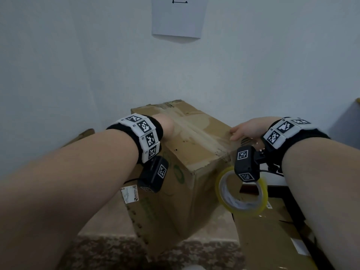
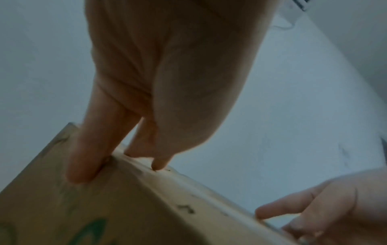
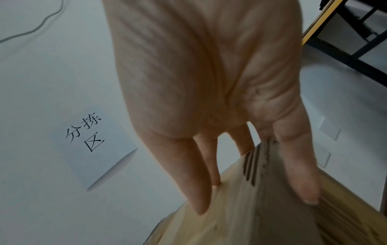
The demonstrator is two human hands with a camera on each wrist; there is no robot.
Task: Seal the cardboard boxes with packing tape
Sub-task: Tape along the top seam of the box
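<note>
A brown cardboard box (image 1: 194,152) stands in front of me, with clear tape (image 1: 196,129) running along its top seam. My left hand (image 1: 165,126) rests on the top's left edge. In the left wrist view this hand (image 2: 125,154) has straight fingers on the top and its thumb on the side face of the box (image 2: 125,215). My right hand (image 1: 245,131) touches the top's right edge. Seen from the right wrist, that hand (image 3: 243,142) straddles a corner of the box (image 3: 261,223) with straight fingers. A yellowish tape roll (image 1: 245,209) hangs under my right wrist; what holds it is hidden.
A white wall stands close behind the box, with a paper sign (image 1: 178,18) on it. Flattened cardboard (image 1: 272,230) and a black frame (image 1: 288,195) lie at the lower right. Another cardboard piece (image 1: 81,135) sits at the left. A white label (image 1: 129,193) is stuck on the box's side.
</note>
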